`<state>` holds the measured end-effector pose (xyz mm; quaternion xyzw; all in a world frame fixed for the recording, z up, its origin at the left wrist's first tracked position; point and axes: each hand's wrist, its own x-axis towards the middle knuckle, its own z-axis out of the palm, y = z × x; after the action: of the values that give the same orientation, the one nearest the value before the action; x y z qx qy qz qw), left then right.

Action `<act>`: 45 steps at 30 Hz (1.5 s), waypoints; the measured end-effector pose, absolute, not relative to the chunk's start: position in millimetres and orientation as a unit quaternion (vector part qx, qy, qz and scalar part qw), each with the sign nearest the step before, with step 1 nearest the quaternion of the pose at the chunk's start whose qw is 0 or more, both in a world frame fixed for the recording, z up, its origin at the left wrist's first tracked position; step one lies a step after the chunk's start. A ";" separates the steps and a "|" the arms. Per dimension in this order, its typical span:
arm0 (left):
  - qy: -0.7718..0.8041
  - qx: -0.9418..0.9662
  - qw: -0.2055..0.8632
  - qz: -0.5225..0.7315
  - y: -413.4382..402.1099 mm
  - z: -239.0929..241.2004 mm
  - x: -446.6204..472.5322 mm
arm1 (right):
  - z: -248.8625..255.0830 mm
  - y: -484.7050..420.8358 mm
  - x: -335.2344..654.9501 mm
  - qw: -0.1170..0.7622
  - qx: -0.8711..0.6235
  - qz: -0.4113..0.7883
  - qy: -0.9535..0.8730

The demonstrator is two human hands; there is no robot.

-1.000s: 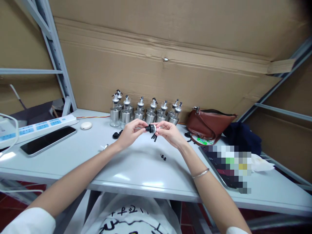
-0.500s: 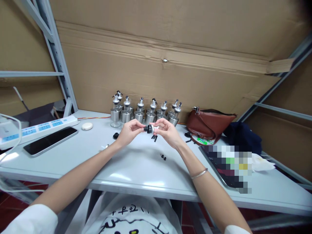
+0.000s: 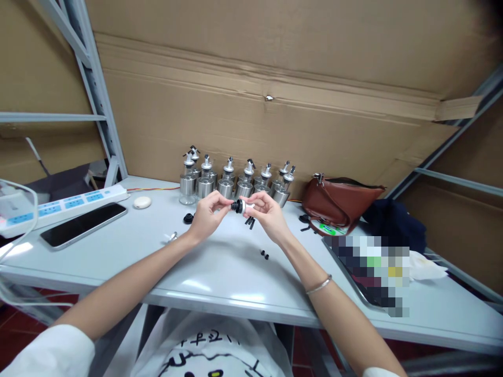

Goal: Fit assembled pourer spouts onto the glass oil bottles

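Over the middle of the table, both hands hold one bottle pourer (image 3: pixel 238 206) sideways, with a ribbed black stopper and a silver spout part. My left hand (image 3: pixel 210 213) pinches the black stopper end. The silver end sits between the fingertips of my right hand (image 3: pixel 266 213), which partly hide it. Below the right hand lie thin black strips (image 3: pixel 250 223) and small black caps (image 3: pixel 264 255). A round black stopper piece (image 3: pixel 188 218) rests left of my left hand, and a small silver spout (image 3: pixel 172 237) is partly behind the left forearm.
Several glass-and-steel oil bottles (image 3: pixel 226 187) with pourers stand along the cardboard wall (image 3: pixel 275 133). A brown bag (image 3: pixel 338 201) and a pixelated tablet (image 3: pixel 353 277) are on the right. A power strip (image 3: pixel 65 208), a phone (image 3: pixel 84 225) and a white round case (image 3: pixel 142 202) lie left.
Both hands stay on the pourer, which has shifted very slightly left between them. The whole view has moved a little; the things on the table keep their places.
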<state>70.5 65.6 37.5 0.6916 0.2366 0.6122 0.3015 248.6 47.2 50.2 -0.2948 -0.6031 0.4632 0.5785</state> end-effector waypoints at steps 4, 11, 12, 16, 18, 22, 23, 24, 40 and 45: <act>0.238 0.700 0.271 0.616 63.5 38.7 70.0 | 48.6 46.6 245.3 0.584 -0.289 0.466 -0.599; 0.253 0.595 0.515 0.563 65.2 43.1 77.6 | 44.5 53.0 252.7 0.564 -0.329 0.426 -0.626; 0.254 0.580 0.562 0.533 64.8 44.0 78.4 | 44.6 53.6 254.0 0.568 -0.341 0.400 -0.634; 0.257 0.543 0.632 0.490 63.6 45.3 79.7 | 47.3 51.9 255.5 0.559 -0.401 0.326 -0.648; 0.267 0.538 0.618 0.507 64.1 44.2 80.0 | 48.4 49.9 253.5 0.528 -0.408 0.367 -0.648; 0.278 0.552 0.596 0.513 65.3 41.4 81.0 | 46.8 48.1 247.7 0.508 -0.394 0.433 -0.632; 0.276 0.556 0.594 0.511 65.3 41.0 81.1 | 46.1 48.3 246.8 0.509 -0.394 0.437 -0.628; 0.274 0.560 0.592 0.511 65.2 40.7 81.1 | 45.5 48.5 246.3 0.508 -0.394 0.441 -0.627; 0.301 0.644 0.512 0.482 67.7 38.1 79.5 | 42.3 49.4 247.0 0.492 -0.398 0.444 -0.634; 0.310 0.658 0.493 0.477 65.5 38.2 78.6 | 41.5 47.0 244.4 0.503 -0.398 0.417 -0.644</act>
<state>78.6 65.5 38.2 0.6585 0.3096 0.4770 0.4930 244.4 47.0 41.5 -0.3976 -0.6443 0.4174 0.5025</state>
